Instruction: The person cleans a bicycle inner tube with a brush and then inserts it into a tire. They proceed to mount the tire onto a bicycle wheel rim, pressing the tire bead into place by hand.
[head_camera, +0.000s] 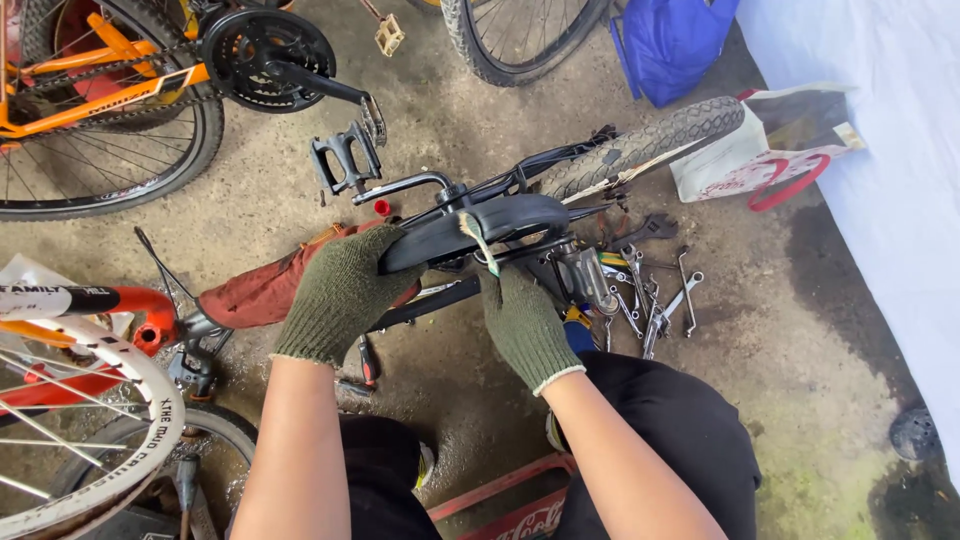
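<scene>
The left hand (340, 290), in a green knit glove, was curled around the near end of a black bicycle saddle (475, 228), fingers wrapped over its edge and the forearm reaching straight up from below. The right hand (522, 322), gloved the same, was closed just under the saddle near the seat clamp (585, 280); whether it gripped anything could not be told. The saddle sat at the middle of the view, above a black frame tube (425, 305). Wrenches (660, 300) lay scattered on the concrete floor (800, 330) just to the right. A knobby tyre (640, 148) stretched beyond, and an orange bicycle (110, 90) stood at the upper left.
</scene>
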